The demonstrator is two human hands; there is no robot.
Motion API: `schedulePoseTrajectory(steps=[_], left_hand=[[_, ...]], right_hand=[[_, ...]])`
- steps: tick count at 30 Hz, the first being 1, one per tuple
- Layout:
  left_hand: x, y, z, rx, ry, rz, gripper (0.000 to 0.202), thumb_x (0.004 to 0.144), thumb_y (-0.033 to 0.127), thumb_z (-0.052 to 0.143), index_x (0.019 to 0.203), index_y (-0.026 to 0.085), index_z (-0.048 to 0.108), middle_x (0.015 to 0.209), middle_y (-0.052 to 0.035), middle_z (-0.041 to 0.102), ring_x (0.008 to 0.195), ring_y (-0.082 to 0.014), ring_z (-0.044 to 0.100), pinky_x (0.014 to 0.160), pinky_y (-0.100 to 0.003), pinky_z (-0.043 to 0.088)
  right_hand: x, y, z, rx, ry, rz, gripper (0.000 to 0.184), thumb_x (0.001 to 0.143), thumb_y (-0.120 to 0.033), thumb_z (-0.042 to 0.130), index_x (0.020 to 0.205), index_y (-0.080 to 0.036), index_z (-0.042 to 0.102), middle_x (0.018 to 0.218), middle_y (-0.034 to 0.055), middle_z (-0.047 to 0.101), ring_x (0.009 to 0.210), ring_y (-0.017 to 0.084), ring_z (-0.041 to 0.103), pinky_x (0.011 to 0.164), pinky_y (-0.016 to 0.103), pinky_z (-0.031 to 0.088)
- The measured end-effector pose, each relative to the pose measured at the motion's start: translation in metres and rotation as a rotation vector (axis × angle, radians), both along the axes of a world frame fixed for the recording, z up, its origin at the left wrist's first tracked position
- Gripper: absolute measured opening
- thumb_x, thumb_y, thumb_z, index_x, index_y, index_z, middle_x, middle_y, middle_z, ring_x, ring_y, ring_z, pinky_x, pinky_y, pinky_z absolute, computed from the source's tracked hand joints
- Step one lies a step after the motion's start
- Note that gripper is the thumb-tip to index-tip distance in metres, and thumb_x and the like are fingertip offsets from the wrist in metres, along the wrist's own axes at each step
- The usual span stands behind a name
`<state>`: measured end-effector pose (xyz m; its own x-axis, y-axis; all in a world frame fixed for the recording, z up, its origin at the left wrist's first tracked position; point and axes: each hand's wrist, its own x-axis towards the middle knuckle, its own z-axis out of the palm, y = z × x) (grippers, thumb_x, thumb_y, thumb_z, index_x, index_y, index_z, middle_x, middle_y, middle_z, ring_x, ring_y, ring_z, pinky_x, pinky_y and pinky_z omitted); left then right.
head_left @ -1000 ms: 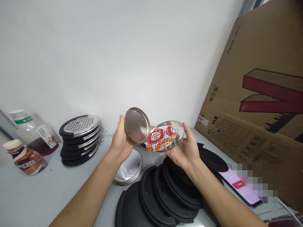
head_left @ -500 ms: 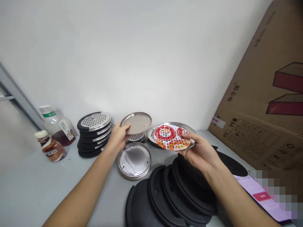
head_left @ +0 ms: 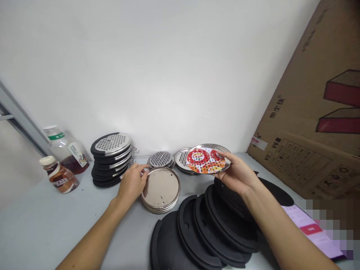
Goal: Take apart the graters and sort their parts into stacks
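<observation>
My right hand grips a round steel disc with a red and orange sticker, held nearly level above the table. My left hand rests on the left rim of a plain steel disc that lies on top of a small pile of like discs on the grey table; its fingers curl on the rim. Behind that pile lie a perforated steel disc and another stack of steel discs.
A row of overlapping black round bases lies in front. A stack of black bases fitted with perforated tops stands at the left, beside two bottles. A large cardboard box leans at the right, with a phone below it.
My left hand lowered the plain steel disc from the air onto the pile of discs on the table. My right hand kept the stickered disc and levelled it.
</observation>
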<state>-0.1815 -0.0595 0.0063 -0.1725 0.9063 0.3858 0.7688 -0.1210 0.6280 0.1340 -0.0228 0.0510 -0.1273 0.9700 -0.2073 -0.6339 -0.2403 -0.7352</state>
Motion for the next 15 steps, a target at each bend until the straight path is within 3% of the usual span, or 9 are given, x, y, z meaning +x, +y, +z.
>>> schedulePoseTrajectory(steps=[4, 8, 11, 13, 15], left_hand=[[0.027, -0.010, 0.020, 0.191, 0.093, -0.104, 0.029, 0.088, 0.033, 0.058, 0.113, 0.021, 0.069, 0.109, -0.0094, 0.064, 0.106, -0.0265, 0.058, 0.100, -0.040, 0.041], [0.069, -0.027, 0.044, 0.305, 0.238, -0.500, 0.046, 0.082, 0.042, 0.069, 0.124, 0.023, 0.062, 0.127, -0.0098, 0.060, 0.120, -0.0252, 0.053, 0.105, -0.039, 0.040], [0.084, -0.031, 0.049, 0.296, 0.257, -0.707, 0.039, 0.083, 0.038, 0.070, 0.119, 0.024, 0.067, 0.121, -0.0079, 0.066, 0.113, -0.0227, 0.059, 0.100, -0.037, 0.046], [0.082, -0.028, 0.049, 0.333, 0.158, -0.727, 0.024, 0.087, 0.030, 0.066, 0.109, 0.023, 0.071, 0.107, -0.0049, 0.073, 0.101, -0.0187, 0.065, 0.093, -0.032, 0.049], [0.073, -0.021, 0.049, 0.366, -0.040, -0.591, 0.017, 0.088, 0.026, 0.064, 0.101, 0.021, 0.074, 0.096, -0.0031, 0.075, 0.090, -0.0165, 0.067, 0.087, -0.028, 0.050]], right_hand=[[-0.010, -0.010, 0.000, 0.018, 0.025, 0.114, 0.016, 0.085, -0.024, 0.056, 0.092, -0.018, 0.069, 0.086, 0.0068, 0.076, 0.082, 0.024, 0.073, 0.075, 0.040, 0.061], [-0.021, -0.021, 0.001, 0.076, 0.063, 0.242, 0.023, 0.090, -0.029, 0.052, 0.101, -0.018, 0.069, 0.095, 0.0067, 0.076, 0.087, 0.023, 0.072, 0.079, 0.038, 0.059], [-0.025, -0.027, 0.001, 0.069, 0.051, 0.304, 0.025, 0.092, -0.029, 0.050, 0.104, -0.016, 0.068, 0.093, 0.0070, 0.076, 0.084, 0.021, 0.072, 0.080, 0.036, 0.058], [-0.026, -0.028, 0.001, 0.045, 0.031, 0.309, 0.024, 0.093, -0.027, 0.049, 0.104, -0.016, 0.067, 0.091, 0.0071, 0.076, 0.081, 0.020, 0.073, 0.078, 0.035, 0.058], [-0.027, -0.027, 0.000, 0.034, 0.020, 0.297, 0.023, 0.094, -0.026, 0.049, 0.104, -0.016, 0.067, 0.092, 0.0068, 0.076, 0.081, 0.020, 0.072, 0.077, 0.033, 0.059]])
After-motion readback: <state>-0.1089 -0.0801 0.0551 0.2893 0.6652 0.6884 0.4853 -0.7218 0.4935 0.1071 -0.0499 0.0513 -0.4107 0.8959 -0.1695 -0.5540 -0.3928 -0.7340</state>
